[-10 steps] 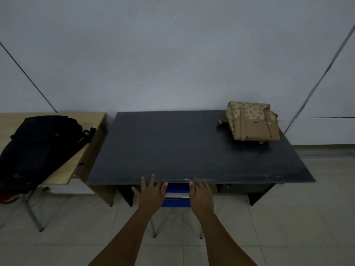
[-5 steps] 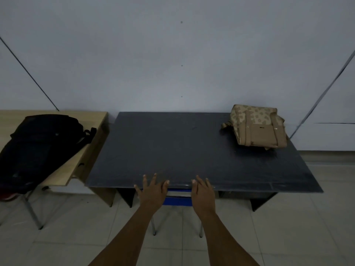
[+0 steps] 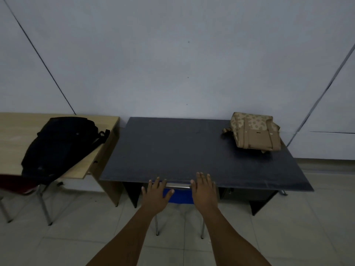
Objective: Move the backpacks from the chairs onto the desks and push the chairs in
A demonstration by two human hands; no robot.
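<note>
A tan patterned backpack (image 3: 254, 131) lies on the far right corner of the dark desk (image 3: 182, 150). A black backpack (image 3: 61, 146) rests on the light wooden desk (image 3: 15, 131) at the left. Under the dark desk's front edge stands a blue chair (image 3: 181, 195) with a metal top bar; only its backrest and legs show. My left hand (image 3: 156, 194) and my right hand (image 3: 203, 189) lie flat, fingers spread, against the chair's backrest at the desk edge, holding nothing.
A red chair (image 3: 17, 184) with metal legs stands at the lower left, partly under the wooden desk. A grey wall runs behind both desks. Tiled floor (image 3: 297, 227) lies around me.
The chair has slid further under the dark desk, with both hands following it forward. The view has tilted slightly.
</note>
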